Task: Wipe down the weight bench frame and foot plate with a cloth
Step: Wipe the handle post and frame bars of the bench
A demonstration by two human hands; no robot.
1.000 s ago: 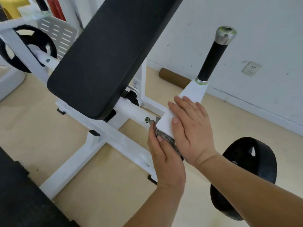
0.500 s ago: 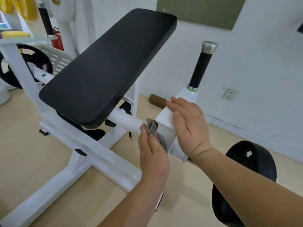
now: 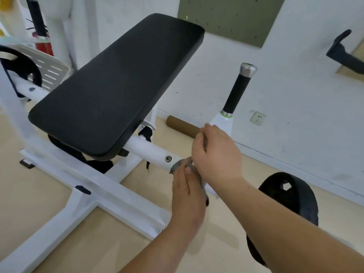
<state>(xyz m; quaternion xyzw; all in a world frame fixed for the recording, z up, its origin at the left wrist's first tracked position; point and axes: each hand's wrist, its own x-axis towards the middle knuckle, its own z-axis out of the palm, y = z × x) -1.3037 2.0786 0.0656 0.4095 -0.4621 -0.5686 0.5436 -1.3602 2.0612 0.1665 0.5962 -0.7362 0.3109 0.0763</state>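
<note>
The weight bench has a black pad point(image 3: 116, 85) on a white frame point(image 3: 118, 196). A white tube point(image 3: 149, 150) runs from under the pad towards my hands. My left hand point(image 3: 187, 196) holds a grey cloth point(image 3: 180, 164) against the end of that tube. My right hand point(image 3: 216, 154) sits just above it with curled fingers; a strip of grey cloth shows between them. It covers the white arm below the black handle point(image 3: 236, 91). The white slotted foot plate point(image 3: 49, 69) is at the far left, away from both hands.
A black weight plate point(image 3: 291, 198) hangs behind my right forearm, and another point(image 3: 19, 66) sits at the far left. A cardboard tube point(image 3: 181, 124) lies on the floor by the wall. A wall socket point(image 3: 258, 118), a red extinguisher point(image 3: 44, 46) and a black wall hook point(image 3: 344, 54) are in view.
My right hand has lifted from lying flat on the white arm and curled its fingers. My left hand and the cloth stay at the tube's end. The view has risen and pulled back.
</note>
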